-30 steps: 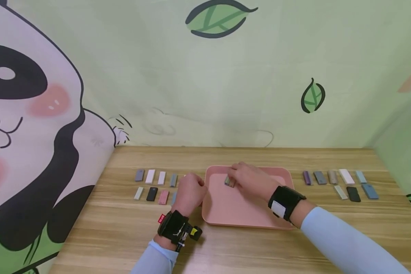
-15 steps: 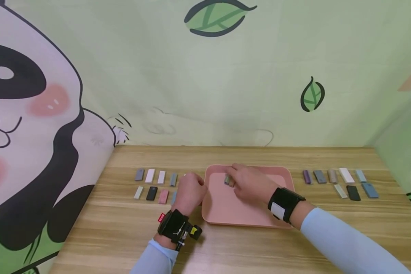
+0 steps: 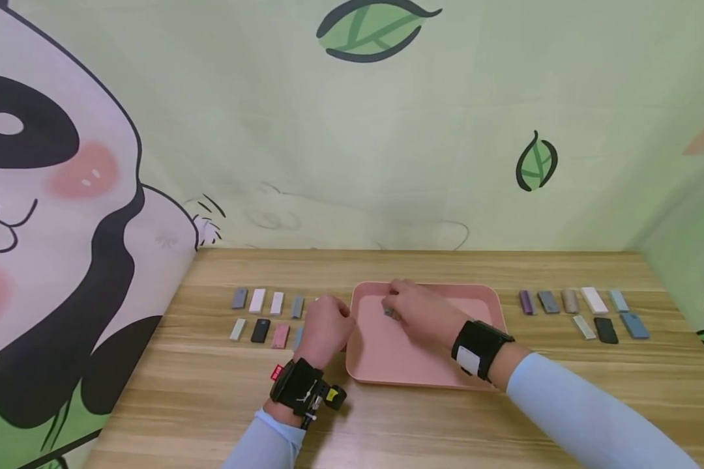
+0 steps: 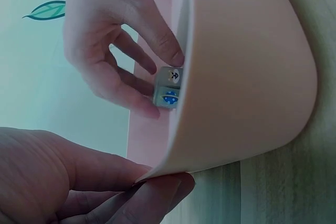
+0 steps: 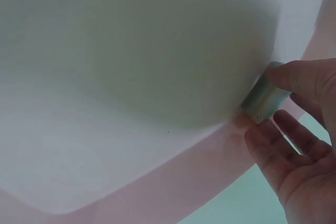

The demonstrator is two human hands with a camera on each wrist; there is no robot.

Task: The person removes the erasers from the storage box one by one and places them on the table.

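Observation:
My left hand point(image 3: 326, 329) pinches the left rim of the pink tray point(image 3: 410, 358) between thumb and fingers. In the tray's far left part, my right hand point(image 3: 428, 316) pinches a pair of small blocks standing side by side. In the left wrist view one block point(image 4: 174, 75) bears a bear face and the other block point(image 4: 169, 98) a blue dotted planet. From the right wrist, the thumb lies on one end of the grey-green blocks point(image 5: 265, 98), with the fingers at the opposite end. The tray's rim hides part of them in the left wrist view.
Two rows of small rectangular blocks lie left of the tray, among them a black block point(image 3: 260, 331) and a pink block point(image 3: 279, 337). More lie to the right, including a purple block point(image 3: 526, 303) and a blue block point(image 3: 634, 326). A wall stands behind the wooden table point(image 3: 410, 430).
My right hand has shifted slightly left over the blocks, covering more of them in the head view. My left hand stays at the tray's rim.

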